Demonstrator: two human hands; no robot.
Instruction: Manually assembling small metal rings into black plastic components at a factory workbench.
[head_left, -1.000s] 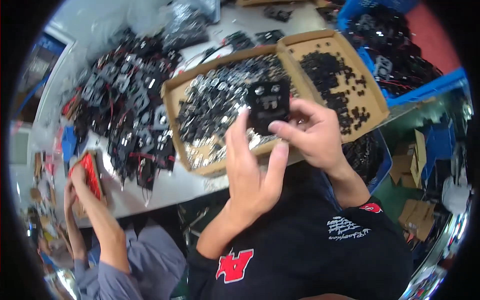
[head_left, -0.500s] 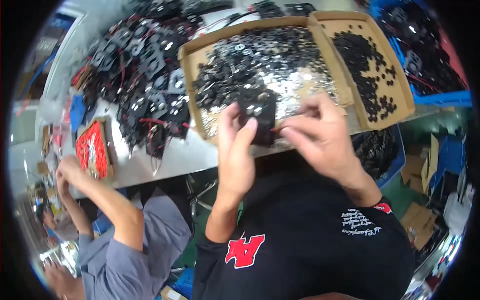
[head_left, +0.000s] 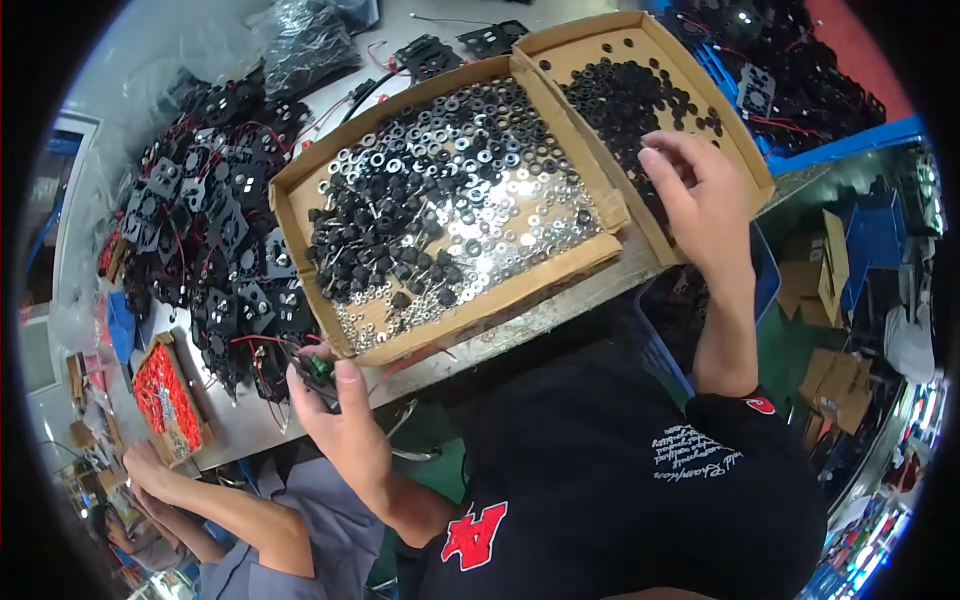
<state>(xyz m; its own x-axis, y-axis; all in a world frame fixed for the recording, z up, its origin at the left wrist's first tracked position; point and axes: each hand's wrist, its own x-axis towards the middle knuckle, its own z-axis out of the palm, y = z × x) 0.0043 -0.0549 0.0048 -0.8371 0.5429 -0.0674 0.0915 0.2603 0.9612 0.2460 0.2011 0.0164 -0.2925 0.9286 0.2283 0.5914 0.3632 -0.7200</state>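
My left hand [head_left: 345,425] is at the table's front edge, by the near left corner of a cardboard tray [head_left: 470,337]. Between its thumb and fingers is a black part with a green board [head_left: 318,368], mostly seen edge-on. My right hand [head_left: 708,205] is over a narrower cardboard box [head_left: 748,150] of small black rings [head_left: 625,95]. Its thumb and forefinger tips are together; whatever is between them is too small to make out. Metal washers [head_left: 480,155] and black-headed screws [head_left: 375,235] lie in the wider tray.
Black fan-like parts with red wires [head_left: 215,215] are heaped at the left. A small box of red pieces [head_left: 168,395] stands near a co-worker's arm [head_left: 235,510]. At the right, a blue crate [head_left: 850,145] holds more black parts; another blue bin [head_left: 665,345] sits below the table.
My hands have parted: the left went down and left with the black part, the right up to the ring box. The view has shifted, bringing the trays left.
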